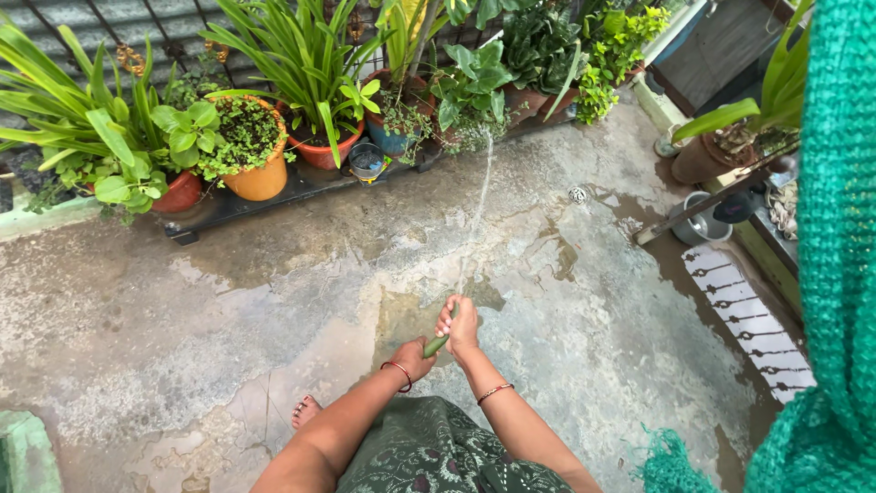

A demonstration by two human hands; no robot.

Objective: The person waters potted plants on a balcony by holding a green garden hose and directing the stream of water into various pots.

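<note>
Both hands hold a green hose point(439, 343) low in the middle of the head view. My right hand point(461, 326) pinches the hose's tip, and my left hand point(413, 358) grips it just behind. A thin water jet point(476, 215) arcs from the tip up to the potted plants point(470, 91) at the back. Each wrist wears a thin bangle.
A row of potted plants stands on a dark low rack point(274, 192), among them an orange pot point(260, 178) and a small glass jar point(367, 162). The concrete floor point(228, 301) is wet in patches. A green net point(835, 274) hangs at right. My foot point(306, 411) shows below.
</note>
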